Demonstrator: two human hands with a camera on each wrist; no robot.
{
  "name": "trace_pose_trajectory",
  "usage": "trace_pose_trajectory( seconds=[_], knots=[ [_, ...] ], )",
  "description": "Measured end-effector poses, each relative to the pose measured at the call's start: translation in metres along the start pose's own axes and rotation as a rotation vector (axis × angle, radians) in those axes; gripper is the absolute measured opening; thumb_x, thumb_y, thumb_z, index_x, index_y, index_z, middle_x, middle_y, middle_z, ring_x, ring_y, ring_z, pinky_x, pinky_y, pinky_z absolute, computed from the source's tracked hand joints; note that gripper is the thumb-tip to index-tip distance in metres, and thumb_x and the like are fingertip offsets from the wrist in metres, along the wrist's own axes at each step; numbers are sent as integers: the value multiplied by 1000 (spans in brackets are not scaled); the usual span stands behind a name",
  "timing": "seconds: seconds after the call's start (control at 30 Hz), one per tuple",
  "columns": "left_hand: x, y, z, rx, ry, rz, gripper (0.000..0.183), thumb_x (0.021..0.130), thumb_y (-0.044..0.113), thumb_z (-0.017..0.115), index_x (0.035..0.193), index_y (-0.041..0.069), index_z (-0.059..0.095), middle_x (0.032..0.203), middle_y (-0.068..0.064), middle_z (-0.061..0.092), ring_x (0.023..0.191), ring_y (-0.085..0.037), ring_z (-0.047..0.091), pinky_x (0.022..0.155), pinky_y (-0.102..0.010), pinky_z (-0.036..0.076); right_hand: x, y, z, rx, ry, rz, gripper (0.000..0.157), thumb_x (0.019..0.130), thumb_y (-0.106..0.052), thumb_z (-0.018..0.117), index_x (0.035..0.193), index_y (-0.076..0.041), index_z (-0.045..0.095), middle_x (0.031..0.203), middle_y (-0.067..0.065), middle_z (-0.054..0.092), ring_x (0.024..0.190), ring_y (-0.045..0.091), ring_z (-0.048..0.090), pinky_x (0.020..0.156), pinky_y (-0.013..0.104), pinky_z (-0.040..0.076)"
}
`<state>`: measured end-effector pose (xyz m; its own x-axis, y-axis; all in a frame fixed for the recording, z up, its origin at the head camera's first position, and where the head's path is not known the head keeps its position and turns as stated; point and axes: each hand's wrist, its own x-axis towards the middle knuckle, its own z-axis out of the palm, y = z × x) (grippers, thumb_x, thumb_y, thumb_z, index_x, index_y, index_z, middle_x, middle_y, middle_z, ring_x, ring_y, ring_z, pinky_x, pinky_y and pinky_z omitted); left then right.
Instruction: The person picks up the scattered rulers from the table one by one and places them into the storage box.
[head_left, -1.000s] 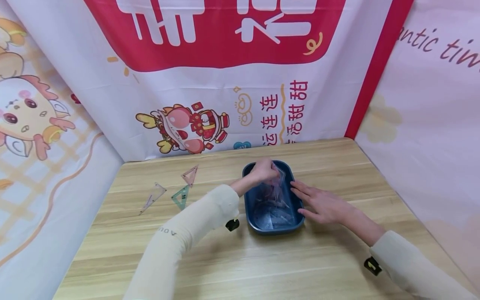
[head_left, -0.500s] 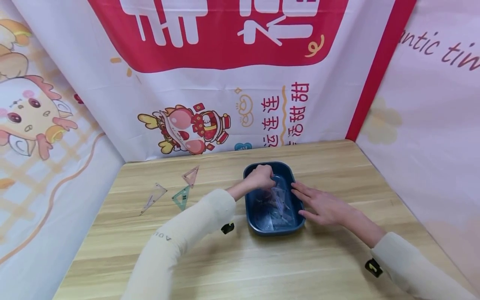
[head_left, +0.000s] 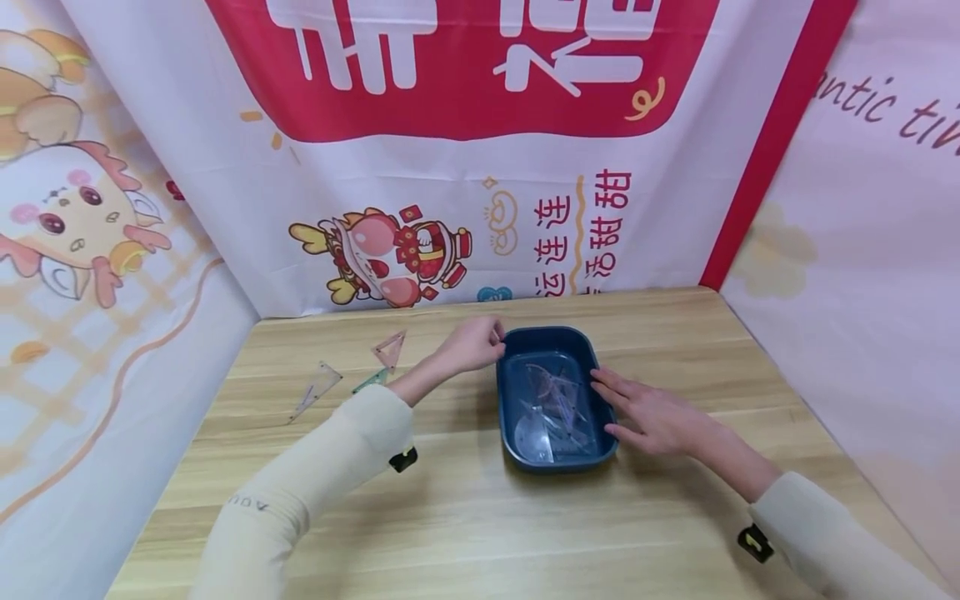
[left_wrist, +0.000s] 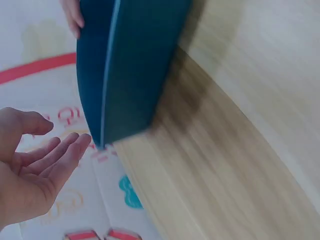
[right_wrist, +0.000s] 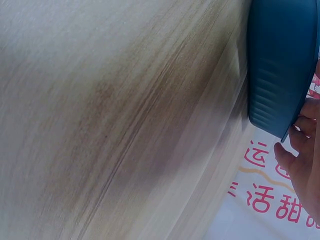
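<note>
A dark blue plastic box [head_left: 557, 337] stands on the table with several clear, flat rulers or set squares [head_left: 558, 392] lying in it. My left hand [head_left: 474, 342] is just beside the box's far left rim. In the left wrist view, the loosely bent fingers of the left hand [left_wrist: 40, 165] hold nothing, the thumb apart from them. On the opposite side, my right hand [head_left: 660, 417] rests its extended fingers against the right rim. A pink set square [head_left: 377, 345], a green set square [head_left: 372, 381] and a clear set square [head_left: 324, 383] lie left; my left forearm partly hides the green one.
The wooden table [head_left: 480, 533] bears all of these things. A printed white and red cloth [head_left: 450, 183] hangs behind its far edge, and more printed cloths hang at the left and right sides.
My left hand has come up out of the box and moved left past its rim, uncovering the clear pieces inside. My right hand has kept its place at the right rim.
</note>
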<state>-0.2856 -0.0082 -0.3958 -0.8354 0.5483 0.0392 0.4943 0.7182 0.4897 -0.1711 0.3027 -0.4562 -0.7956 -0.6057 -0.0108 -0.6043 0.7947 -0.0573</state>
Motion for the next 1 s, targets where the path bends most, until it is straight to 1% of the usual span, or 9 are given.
trace_pose_trajectory(
  seconds=[0.1, 0.3, 0.37, 0.47, 0.6, 0.7, 0.83, 0.93, 1.0],
  knots=[
    [-10, -17, -5, -3, 25, -19, 19, 85, 14, 61, 101, 4, 61, 92, -6, 68, 83, -16, 64, 70, -28, 53, -2, 0, 2, -1, 3, 1, 69, 92, -52, 46, 146, -13, 28, 157, 3, 15, 139, 23, 29, 103, 45, 40],
    [-28, -51, -15, 31, 57, -24, 17, 84, 12, 61, 98, 4, 61, 93, -8, 67, 85, -18, 64, 74, -32, 53, -4, 0, 7, 5, 35, -2, 68, 92, -49, 49, 145, -12, 31, 156, 4, 18, 138, 24, 30, 101, 46, 41],
    [-33, -62, -19, 43, 64, -43, 18, 83, 12, 61, 99, 3, 61, 93, -9, 68, 86, -20, 64, 75, -35, 53, -4, 0, 7, 9, 39, 7, 67, 91, -48, 50, 145, -12, 31, 156, 3, 17, 138, 24, 30, 101, 46, 41],
    [-41, -78, -25, 45, 71, -96, 20, 84, 12, 61, 101, 2, 60, 94, -10, 67, 84, -21, 64, 73, -37, 53, -4, 0, 6, 8, 42, 9, 67, 91, -47, 51, 145, -12, 31, 156, 3, 17, 138, 24, 30, 101, 46, 41],
    [-48, -101, -31, 35, 73, -141, 22, 84, 11, 60, 103, 1, 59, 94, -11, 66, 82, -21, 63, 70, -33, 53, -4, -1, 6, 0, 46, 3, 68, 91, -48, 51, 145, -12, 32, 156, 3, 17, 138, 24, 31, 101, 46, 42],
    [-53, -116, -35, 36, 77, -160, 22, 83, 9, 59, 103, 0, 59, 93, -12, 66, 81, -22, 62, 69, -32, 53, -4, -2, 6, 5, 46, 3, 68, 91, -48, 51, 145, -13, 32, 156, 2, 17, 138, 23, 32, 101, 45, 42],
    [-58, -133, -39, 39, 64, -199, 16, 86, 7, 57, 101, 1, 57, 92, -12, 64, 77, -20, 61, 68, -32, 53, -2, -3, 5, 7, 48, 2, 67, 91, -48, 51, 145, -13, 32, 156, 2, 17, 138, 23, 32, 101, 45, 41],
    [-61, -145, -40, 73, 54, -232, 13, 86, 8, 57, 97, 1, 58, 89, -11, 63, 75, -20, 59, 67, -32, 51, -1, -4, 4, 0, 53, 0, 67, 91, -48, 51, 145, -13, 32, 156, 2, 19, 138, 23, 32, 101, 45, 41],
    [-63, -151, -41, 109, 51, -258, 14, 85, 9, 57, 95, 0, 60, 86, -11, 63, 74, -22, 58, 68, -35, 51, 0, -4, 4, -4, 57, -3, 67, 91, -47, 52, 144, -12, 33, 155, 3, 20, 137, 23, 32, 101, 45, 41]
  ],
)
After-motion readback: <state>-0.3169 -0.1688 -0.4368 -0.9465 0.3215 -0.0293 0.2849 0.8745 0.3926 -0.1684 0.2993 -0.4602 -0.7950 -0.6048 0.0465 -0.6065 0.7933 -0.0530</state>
